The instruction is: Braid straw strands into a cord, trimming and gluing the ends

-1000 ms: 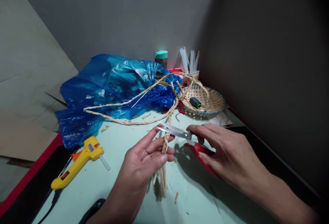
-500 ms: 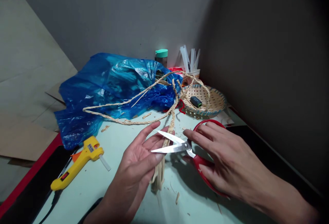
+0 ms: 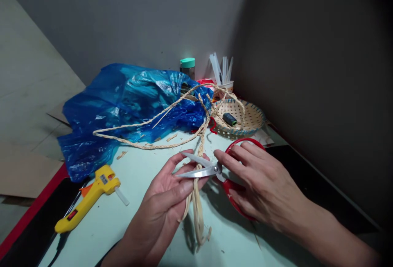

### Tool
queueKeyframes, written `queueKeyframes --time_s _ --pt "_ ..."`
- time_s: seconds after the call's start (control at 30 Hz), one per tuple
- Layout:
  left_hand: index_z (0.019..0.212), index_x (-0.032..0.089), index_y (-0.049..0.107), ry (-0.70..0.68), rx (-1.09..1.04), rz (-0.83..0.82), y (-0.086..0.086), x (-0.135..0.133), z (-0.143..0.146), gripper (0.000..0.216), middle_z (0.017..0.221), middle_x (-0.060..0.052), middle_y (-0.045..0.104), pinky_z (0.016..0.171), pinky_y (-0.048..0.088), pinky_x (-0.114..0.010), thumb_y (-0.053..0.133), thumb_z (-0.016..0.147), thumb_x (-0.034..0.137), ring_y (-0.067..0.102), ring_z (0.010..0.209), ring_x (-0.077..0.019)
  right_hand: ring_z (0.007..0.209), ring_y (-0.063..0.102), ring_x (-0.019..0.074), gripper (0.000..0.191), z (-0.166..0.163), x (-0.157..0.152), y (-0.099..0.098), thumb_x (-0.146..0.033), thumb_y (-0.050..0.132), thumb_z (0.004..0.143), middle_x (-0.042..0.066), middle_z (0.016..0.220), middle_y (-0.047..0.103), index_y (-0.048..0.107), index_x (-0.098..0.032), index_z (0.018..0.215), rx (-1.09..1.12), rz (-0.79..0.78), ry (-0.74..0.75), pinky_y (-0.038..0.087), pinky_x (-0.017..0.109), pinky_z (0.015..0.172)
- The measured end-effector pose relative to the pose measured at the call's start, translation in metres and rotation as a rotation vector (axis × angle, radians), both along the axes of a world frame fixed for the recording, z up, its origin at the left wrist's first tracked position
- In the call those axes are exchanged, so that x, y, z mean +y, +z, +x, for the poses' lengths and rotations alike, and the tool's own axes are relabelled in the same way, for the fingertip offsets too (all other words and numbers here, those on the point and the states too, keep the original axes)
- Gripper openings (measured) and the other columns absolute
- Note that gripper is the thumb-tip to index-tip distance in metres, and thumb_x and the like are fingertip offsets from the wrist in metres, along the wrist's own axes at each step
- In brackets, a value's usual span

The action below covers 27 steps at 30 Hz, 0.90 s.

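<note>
Braided cord [image 3: 201,149] lies between the parted blades of the scissors [image 3: 199,169], blade tips pointing toward the left hand; below the blades the braid breaks into loose flat strands that trail down onto the table [image 3: 138,226].

Left hand [image 3: 162,201], just left of the scissors: palm up, fingers half curled, index stretched out along the upper blade; thumb presses the cord against the other fingers just under the blades.

Right hand [image 3: 260,181], just right of the scissors: fingers closed around the red handle loops, forefinger laid forward toward the pivot; handles spread apart.

Beyond the scissors the cord climbs, then loops wide to the left over a blue plastic bag [image 3: 129,103]; bag edge near the blade tips, not touching.

Beyond and right of the scissors: woven tray [image 3: 256,116] holding a dark spool [image 3: 229,119]; behind it a cup of glue sticks [image 3: 222,77] and a teal-lidded jar [image 3: 187,66].

Well left of the scissors: yellow glue gun [image 3: 89,199], close to the table's red edge [image 3: 30,214].

Open table surface below and left of the scissors; right of them a dark wall [image 3: 307,75] stands close behind the right hand; small cut scraps scattered on the table near the cord.
</note>
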State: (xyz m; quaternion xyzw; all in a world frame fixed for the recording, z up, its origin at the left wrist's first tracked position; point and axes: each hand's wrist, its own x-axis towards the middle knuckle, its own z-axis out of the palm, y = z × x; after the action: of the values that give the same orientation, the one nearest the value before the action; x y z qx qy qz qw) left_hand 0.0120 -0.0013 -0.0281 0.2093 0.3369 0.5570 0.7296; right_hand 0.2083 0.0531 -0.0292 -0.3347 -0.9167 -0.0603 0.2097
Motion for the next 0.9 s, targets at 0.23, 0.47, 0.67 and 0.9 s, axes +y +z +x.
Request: queueKeyframes --time_s 0.23,0.47,0.67,0.9 --pt "0.121 0.017 0.059 -0.02 0.001 0.028 0.002 -0.001 0.005 0.044 0.126 -0.012 0.069 0.112 0.039 -0.037 0.067 0.08 0.003 0.056 0.128 -0.0271 0.079 0.048 0.0265 0.037 0.0 0.0 -0.001 -0.021 0.055 0.081 0.012 0.089 0.057 0.06 -0.01 0.117 0.023 0.012 -0.012 0.045 0.04 0.069" --pt "0.111 0.015 0.066 0.007 0.245 -0.076 -0.001 -0.005 0.009 0.037 0.12 -0.016 0.071 0.1 0.051 -0.037 0.076 0.076 0.009 0.062 0.119 -0.0309 0.084 0.051 0.027 0.035 0.002 0.0 -0.002 -0.02 0.054 0.083 0.012 0.093 0.06 0.06 -0.011 0.116 0.039 -0.05 -0.07 0.047 0.039 0.071" --pt "0.11 0.009 0.065 0.033 0.197 -0.113 0.005 -0.003 0.005 0.027 0.111 -0.019 0.075 0.096 0.053 -0.032 0.067 0.083 0.01 0.07 0.106 -0.0271 0.084 0.054 0.0257 0.031 0.004 0.002 -0.002 -0.018 0.053 0.085 0.01 0.094 0.06 0.059 -0.014 0.115 0.126 -0.104 -0.106 0.049 0.039 0.07" --pt "0.091 0.009 0.066 0.114 0.243 -0.108 0.014 -0.001 0.003 0.007 0.08 -0.012 0.077 0.059 0.057 -0.022 0.062 0.086 0.011 0.074 0.064 -0.0183 0.082 0.054 0.0257 0.034 0.002 -0.001 -0.002 -0.016 0.052 0.083 0.011 0.094 0.06 0.059 -0.014 0.116 0.162 -0.101 -0.044 0.049 0.039 0.068"
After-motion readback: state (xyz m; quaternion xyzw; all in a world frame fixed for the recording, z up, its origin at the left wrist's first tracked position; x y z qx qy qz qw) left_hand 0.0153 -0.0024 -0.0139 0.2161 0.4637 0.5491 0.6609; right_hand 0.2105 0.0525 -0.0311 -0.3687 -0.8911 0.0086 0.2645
